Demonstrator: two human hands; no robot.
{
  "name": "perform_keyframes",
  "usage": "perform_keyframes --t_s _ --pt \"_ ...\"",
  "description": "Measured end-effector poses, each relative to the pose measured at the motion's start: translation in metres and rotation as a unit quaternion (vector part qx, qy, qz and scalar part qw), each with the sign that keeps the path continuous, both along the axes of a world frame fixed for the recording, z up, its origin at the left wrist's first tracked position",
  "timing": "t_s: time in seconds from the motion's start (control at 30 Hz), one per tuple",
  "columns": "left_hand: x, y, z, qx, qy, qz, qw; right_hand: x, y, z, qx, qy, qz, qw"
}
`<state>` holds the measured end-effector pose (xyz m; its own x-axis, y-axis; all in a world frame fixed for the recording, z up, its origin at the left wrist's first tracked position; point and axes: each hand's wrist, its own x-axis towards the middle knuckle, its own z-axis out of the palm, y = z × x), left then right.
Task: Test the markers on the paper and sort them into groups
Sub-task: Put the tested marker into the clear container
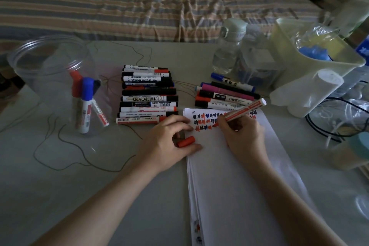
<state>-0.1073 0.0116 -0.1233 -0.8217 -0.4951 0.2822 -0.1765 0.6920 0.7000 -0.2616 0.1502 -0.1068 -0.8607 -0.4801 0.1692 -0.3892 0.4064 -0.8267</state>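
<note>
Mid-task: my right hand [242, 132] is gripping a red marker [242, 113], testing on paper [239, 175]; left hand [169, 138] pinching its cap [186, 141]; right pile [225, 96] awaiting testing

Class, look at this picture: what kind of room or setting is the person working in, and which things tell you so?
Probably a bedroom or dorm room, not a classroom. A bed with a striped sheet runs right behind the table, and a water bottle and tangled cables clutter the table's right side.
</note>
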Motion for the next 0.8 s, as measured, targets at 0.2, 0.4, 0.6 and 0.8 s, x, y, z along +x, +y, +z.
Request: perform_keyframes --t_s 0.2,0.4,0.6,0.8 --pt "0.0004 0.0007 0.0007 0.000 -0.003 0.002 1.000 -0.0009 0.0018 0.0001 -0.012 -0.014 0.003 1.000" --pt "0.0005 0.0009 0.0014 0.001 -0.006 0.004 1.000 -0.0005 0.0008 -0.0016 -0.005 0.007 -0.006 1.000" --pt "-0.0001 0.0021 0.0029 -0.001 -0.003 0.009 1.000 0.0008 0.0020 0.0013 -0.012 -0.006 0.006 1.000" --pt "0.0002 0.0017 0.0025 -0.004 -0.001 0.008 1.000 0.0006 0.0013 0.0012 -0.017 -0.001 -0.002 1.000"
